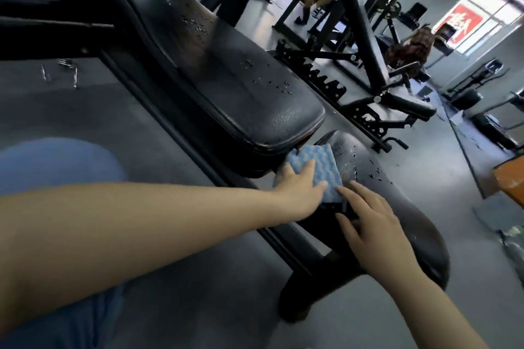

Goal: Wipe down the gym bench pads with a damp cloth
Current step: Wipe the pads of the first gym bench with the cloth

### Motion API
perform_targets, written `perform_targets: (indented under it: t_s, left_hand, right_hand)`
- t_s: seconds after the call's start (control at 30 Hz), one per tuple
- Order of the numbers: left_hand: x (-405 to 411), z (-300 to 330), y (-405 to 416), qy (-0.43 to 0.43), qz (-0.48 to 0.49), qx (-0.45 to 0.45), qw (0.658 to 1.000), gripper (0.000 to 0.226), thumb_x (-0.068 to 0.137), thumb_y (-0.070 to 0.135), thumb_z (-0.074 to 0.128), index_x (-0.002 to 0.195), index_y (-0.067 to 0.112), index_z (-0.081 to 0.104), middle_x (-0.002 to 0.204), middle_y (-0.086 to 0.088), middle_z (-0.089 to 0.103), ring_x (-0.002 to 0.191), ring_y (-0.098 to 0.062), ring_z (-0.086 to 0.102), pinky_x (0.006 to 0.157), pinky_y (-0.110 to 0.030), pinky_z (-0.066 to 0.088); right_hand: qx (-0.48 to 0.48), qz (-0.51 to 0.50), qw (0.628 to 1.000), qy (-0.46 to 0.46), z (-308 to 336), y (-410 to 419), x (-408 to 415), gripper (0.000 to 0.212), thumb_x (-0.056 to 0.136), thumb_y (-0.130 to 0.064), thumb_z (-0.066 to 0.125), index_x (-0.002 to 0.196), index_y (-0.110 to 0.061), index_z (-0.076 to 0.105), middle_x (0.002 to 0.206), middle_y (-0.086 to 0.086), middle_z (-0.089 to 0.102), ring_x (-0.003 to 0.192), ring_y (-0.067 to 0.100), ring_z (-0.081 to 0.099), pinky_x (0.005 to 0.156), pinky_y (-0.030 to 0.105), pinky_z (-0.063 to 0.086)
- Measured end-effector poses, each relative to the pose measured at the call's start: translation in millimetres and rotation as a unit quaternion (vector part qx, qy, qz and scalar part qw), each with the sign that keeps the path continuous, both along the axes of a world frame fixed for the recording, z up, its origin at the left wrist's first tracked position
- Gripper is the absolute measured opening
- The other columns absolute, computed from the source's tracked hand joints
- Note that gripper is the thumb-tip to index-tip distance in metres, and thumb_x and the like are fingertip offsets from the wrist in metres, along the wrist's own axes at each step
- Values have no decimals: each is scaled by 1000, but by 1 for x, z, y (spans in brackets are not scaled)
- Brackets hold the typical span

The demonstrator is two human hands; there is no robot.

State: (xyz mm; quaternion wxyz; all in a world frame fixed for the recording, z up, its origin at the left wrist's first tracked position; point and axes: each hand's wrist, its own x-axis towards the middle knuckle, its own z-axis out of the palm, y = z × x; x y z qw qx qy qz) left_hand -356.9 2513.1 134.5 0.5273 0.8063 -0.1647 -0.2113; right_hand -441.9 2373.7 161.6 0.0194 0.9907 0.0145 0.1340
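Nearest the camera, at seven o'clock, a bare forearm and a blue-clad knee (54, 161); the person appears to crouch beside the bench.

The left hand (300, 193) lies on the blue sponge (314, 170), fingers straight and spread across its ridged top, pressing it down rather than grasping it. The right hand (374, 229) rests flat on the seat pad (402, 207), fingers relaxed, its forefinger tip touching the sponge's near corner (judged: bracing the body and steadying the sponge while the other hand pushes).

The sponge sits on the seat pad's far end, at the gap before the long back pad (226, 85). Its long axis runs roughly from eleven o'clock to five o'clock, its far short edge tucked against the back pad's end. Water beads lie on the seat pad just at three o'clock of the sponge, so this stretch looks not yet wiped.

Beyond, the back pad runs away toward eleven o'clock, with droplets scattered along it; judged still to do.

Farthest, at one to two o'clock, stand an adjustable bench (397, 99) and a rack (351, 8).
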Motion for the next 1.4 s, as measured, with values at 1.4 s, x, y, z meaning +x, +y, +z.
perform_targets:
  t_s: [1.4]
  left_hand:
    - [-47,-46,-81,-68,391,-210,894,59,74,63,35,130,53,18,150,-16,14,137,-30,25,110,-45,30]
  right_hand:
    - [-39,-16,998,43,0,-42,14,51,85,-35,26,124,-28,59,123,0,61,107,32,55,106,63,26]
